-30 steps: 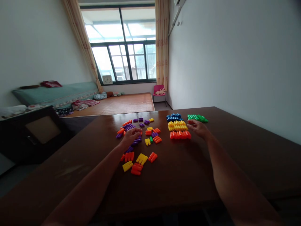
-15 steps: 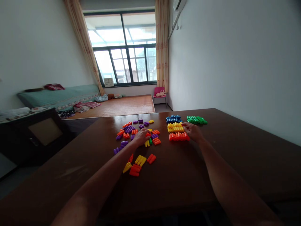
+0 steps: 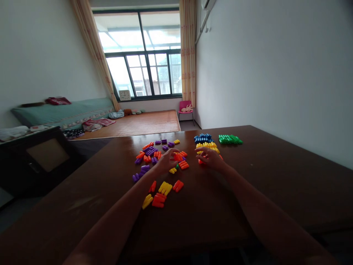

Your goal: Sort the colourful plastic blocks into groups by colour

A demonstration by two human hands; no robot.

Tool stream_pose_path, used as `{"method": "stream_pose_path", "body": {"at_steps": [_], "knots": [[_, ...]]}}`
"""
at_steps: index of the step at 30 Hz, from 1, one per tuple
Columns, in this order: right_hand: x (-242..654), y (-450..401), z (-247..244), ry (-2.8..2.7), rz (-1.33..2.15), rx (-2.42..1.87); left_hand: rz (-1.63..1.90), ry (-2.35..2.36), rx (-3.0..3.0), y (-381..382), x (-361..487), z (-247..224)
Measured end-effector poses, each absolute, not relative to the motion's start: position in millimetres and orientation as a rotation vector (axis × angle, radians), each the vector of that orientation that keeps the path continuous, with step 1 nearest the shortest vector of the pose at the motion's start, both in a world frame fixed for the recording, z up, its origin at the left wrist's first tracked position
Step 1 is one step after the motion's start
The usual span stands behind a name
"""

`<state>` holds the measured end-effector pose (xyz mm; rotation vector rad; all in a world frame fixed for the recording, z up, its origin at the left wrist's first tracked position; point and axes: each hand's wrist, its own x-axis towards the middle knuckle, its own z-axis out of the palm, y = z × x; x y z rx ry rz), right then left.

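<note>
My left hand (image 3: 167,162) is over the mixed pile on the left, its thumb and fingers around an orange plastic piece (image 3: 178,157). Purple pieces (image 3: 150,151), orange pieces (image 3: 183,165) and a yellow piece (image 3: 173,170) lie around it, and a bit of green shows beneath. My right hand (image 3: 210,159) hovers at the sorted rows with fingers apart and nothing visible in them. It covers most of the orange row (image 3: 202,161) and sits just in front of the yellow row (image 3: 208,146). Blue pieces (image 3: 203,138) and green pieces (image 3: 230,139) are grouped behind.
Nearer to me on the dark table (image 3: 209,206) lie loose yellow pieces (image 3: 165,188) and orange pieces (image 3: 159,200). Beyond the table are a bed (image 3: 154,120), a pink chair (image 3: 185,106) and a window. A dark cabinet (image 3: 41,158) stands at the left.
My right hand has left the right end of the yellow row, moving left and nearer to me over the orange row. My left hand has shifted slightly, with the orange piece showing more.
</note>
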<state>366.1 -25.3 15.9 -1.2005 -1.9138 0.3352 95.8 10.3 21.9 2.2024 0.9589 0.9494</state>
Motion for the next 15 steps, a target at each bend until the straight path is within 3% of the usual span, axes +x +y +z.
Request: {"method": "stream_pose_path", "body": {"at_steps": [8, 15], "knots": [[328, -38, 17, -2.038, 0.543, -0.983, 0.985, 0.649, 2.314, -14, 122, 24], [444, -28, 34, -1.756, 0.623, -1.359, 1.005, 0.726, 2.306, 0, 106, 19]]}}
